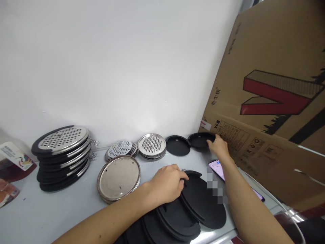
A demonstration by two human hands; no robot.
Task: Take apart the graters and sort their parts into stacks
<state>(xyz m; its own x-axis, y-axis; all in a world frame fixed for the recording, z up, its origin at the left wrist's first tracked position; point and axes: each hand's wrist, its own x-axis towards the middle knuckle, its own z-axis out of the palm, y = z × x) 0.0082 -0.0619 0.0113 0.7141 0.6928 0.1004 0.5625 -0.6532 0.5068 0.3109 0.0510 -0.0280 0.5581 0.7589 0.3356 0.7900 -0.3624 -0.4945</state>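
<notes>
Rear disc (199,140): black, at the back of the worktop (81,210), just beside the box (228,84). My right hand (218,145) has its right rim in a narrow pinch; can't tell if it's lifted. My left hand (170,184) is half curled at the upper edge of the black pile (209,200), fanned out up front; can't tell if it grips or just rests.

To do this well, I'd say: hold by the rim only, disc level, clear of the box and the middle disc (177,145) next to it. Left side, feel for one edge so two don't come up together; the overlaps could slide. Mind the phone (218,167) under my right forearm.

Further left: grater plates (152,145), plain metal discs (119,178), then a tall stack (63,139) with grater tops and black rims.
</notes>
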